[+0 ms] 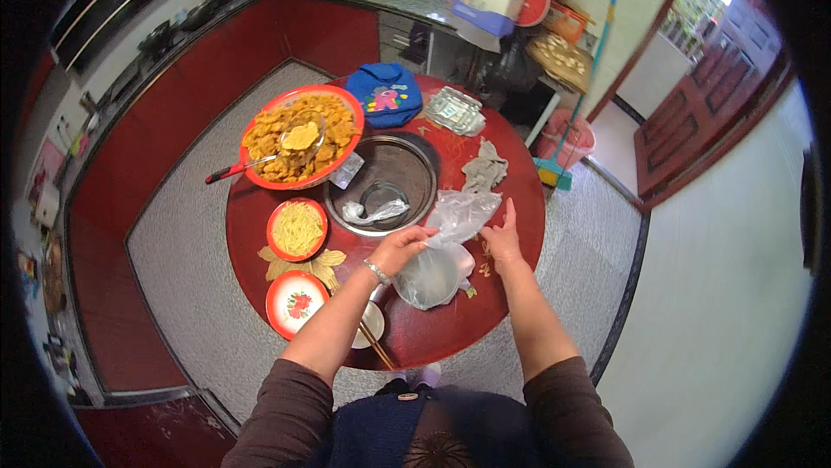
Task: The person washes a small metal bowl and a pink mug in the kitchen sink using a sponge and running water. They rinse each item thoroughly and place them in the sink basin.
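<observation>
My left hand [397, 252] pinches the gathered neck of a clear plastic bag [427, 278] above the red round table [448, 331]. The lower part of the bag holds something pale and round that I cannot make out; its loose mouth fans out beyond my fingers. At the bag's right side, my right hand [503, 235] has its fingers spread, the index finger pointing away from me; whether it touches the plastic edge is unclear. A pinkish-white thing [463, 263] lies against the bag. A small white bowl [370, 325] with wooden chopsticks [376, 346] is partly behind my left forearm.
A red basin [356, 111] of fried food with a skimmer stands back left. Nearer are a plate of pale shreds [297, 229] and a floral enamel plate [297, 304]. A round metal inset [389, 163], blue bag [385, 94], foil-like packet [454, 111] and grey cloth [485, 168] lie beyond my hands.
</observation>
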### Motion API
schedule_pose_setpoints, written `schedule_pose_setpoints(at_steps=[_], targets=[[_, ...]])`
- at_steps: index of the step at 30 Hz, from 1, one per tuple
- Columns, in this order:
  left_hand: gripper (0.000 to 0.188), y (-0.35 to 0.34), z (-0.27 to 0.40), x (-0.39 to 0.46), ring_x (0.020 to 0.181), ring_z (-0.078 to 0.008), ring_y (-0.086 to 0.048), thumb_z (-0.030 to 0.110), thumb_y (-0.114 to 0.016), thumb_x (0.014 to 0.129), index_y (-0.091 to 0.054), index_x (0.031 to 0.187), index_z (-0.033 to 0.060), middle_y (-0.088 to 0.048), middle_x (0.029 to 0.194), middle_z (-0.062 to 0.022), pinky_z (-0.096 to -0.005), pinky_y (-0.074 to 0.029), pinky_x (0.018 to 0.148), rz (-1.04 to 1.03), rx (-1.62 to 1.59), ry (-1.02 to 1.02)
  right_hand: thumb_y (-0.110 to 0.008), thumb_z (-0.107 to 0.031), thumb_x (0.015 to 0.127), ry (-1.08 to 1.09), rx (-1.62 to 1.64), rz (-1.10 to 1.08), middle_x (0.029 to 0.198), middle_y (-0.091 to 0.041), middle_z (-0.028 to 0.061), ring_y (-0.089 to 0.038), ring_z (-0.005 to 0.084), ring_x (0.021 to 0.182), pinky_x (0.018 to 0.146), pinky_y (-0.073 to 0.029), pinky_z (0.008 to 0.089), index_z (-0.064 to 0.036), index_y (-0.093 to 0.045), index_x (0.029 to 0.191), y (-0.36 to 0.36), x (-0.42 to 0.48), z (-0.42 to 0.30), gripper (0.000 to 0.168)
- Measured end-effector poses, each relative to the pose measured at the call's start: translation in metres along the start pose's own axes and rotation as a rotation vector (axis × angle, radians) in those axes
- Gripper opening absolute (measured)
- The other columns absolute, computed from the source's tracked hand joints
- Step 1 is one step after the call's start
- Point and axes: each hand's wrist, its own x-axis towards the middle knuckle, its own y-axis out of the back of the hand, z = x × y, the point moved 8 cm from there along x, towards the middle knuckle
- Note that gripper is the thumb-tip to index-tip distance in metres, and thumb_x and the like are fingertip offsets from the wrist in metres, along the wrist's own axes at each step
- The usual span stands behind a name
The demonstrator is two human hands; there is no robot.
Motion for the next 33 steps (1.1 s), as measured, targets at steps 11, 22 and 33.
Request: schedule_pose_setpoints(at_steps=[11, 22, 33], targets=[[0.027, 0.012, 0.043, -0.028, 0.108, -0.0171, -0.045, 0.024, -0.060, 0.080, -0.054, 0.100, 0.0084, -0.049, 0.119, -0.0044, -0.0332, -0.036, 0.091, 0.177, 0.350, 0.025, -0.051, -0.003, 0.083, -0.028, 0.444, -0.483, 0.109, -0.053, 0.0088, -0.053, 0.0184, 0.097, 0.083, -0.045, 0.0337, -0.005, -0.048, 0.100, -0.045, -0.035, -0.068, 0.017], [0.043, -0.010, 0.076, -0.050, 0.075, -0.0155, -0.056, 0.018, -0.066, 0.073, -0.047, 0.108, 0.0031, -0.057, 0.088, -0.0059, -0.0279, -0.046, 0.063, 0.782, 0.276, 0.302, -0.055, -0.003, 0.081, 0.451, 0.299, -0.981, 0.114, -0.049, 0.0111, -0.049, 0.0186, 0.102, 0.089, -0.039, 0.0309, -0.005, -0.050, 0.090, -0.055, -0.072, -0.151, 0.011], [0.014, -0.034, 0.065, -0.066, 0.070, -0.0088, -0.052, 0.009, -0.049, 0.085, -0.055, 0.096, 0.0036, -0.057, 0.083, -0.0004, -0.0234, -0.044, 0.064, 0.999, -0.080, 0.147, -0.050, 0.003, 0.063, 1.041, -0.815, -0.933, 0.090, -0.057, 0.0133, -0.052, 0.0296, 0.093, 0.083, -0.040, 0.0378, -0.001, -0.056, 0.085, 0.048, -0.080, -0.171, 0.023]])
